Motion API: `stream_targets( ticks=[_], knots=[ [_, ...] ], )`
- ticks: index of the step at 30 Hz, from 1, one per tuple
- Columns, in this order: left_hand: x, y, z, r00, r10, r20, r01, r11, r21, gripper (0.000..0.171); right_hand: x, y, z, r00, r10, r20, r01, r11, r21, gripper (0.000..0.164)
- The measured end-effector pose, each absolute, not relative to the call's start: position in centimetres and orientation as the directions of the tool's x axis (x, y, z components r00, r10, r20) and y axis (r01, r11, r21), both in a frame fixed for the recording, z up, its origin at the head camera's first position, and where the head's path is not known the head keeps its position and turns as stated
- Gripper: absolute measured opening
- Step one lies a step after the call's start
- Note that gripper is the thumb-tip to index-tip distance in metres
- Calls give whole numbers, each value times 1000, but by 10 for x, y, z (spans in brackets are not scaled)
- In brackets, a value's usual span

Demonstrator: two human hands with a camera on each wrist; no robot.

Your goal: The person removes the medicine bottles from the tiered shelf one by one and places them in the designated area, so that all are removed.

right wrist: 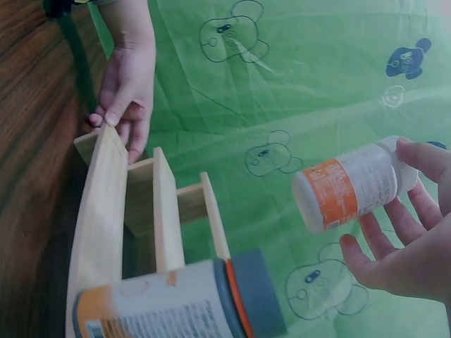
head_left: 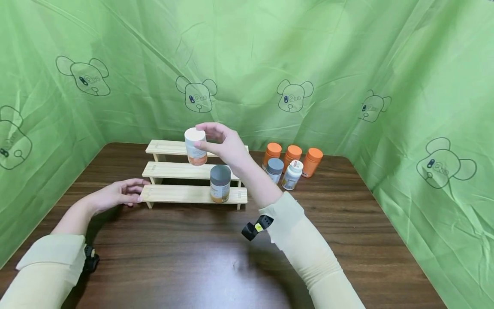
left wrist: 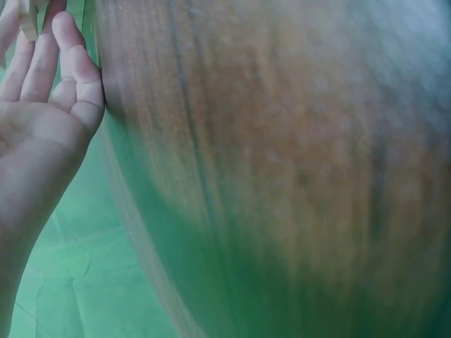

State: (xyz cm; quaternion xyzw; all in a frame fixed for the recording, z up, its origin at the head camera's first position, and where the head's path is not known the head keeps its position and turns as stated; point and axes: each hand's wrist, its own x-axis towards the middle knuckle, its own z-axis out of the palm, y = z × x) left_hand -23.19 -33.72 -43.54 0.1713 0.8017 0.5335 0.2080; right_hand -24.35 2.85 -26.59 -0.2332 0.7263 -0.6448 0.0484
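A white pill bottle with an orange band (head_left: 196, 148) is held near its lid by my right hand (head_left: 227, 148), thumb on one side and fingers on the other. It is above the upper steps of a three-step wooden stand (head_left: 173, 194); the right wrist view shows the same bottle (right wrist: 349, 184) tilted within that hand (right wrist: 412, 246). At the stand's left end, my left hand (head_left: 113, 196) holds the lowest step's corner between thumb and fingers. A grey-lidded bottle (head_left: 220, 184) stands on the right part of that lowest step.
Right of the stand, several bottles are grouped on the dark wooden table (head_left: 185, 257): orange ones (head_left: 311, 163), a grey-lidded one (head_left: 274, 171) and a white one (head_left: 292, 176). A green cloth (head_left: 247, 51) with bear drawings hangs behind and along both sides.
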Motion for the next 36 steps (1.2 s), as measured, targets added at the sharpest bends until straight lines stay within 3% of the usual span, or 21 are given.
stream_targets(
  ticks=[23,36],
  knots=[
    [-233,-338,-438,-848,513,-135,76,370,926,58,-239,111,-255,-891,-380,248,-300,83,-950,39],
    [-233,-339,-439,-860,491,-140,75,393,916,59,-231,164,-252,-915,-318,249,-268,17,-963,37]
  ],
)
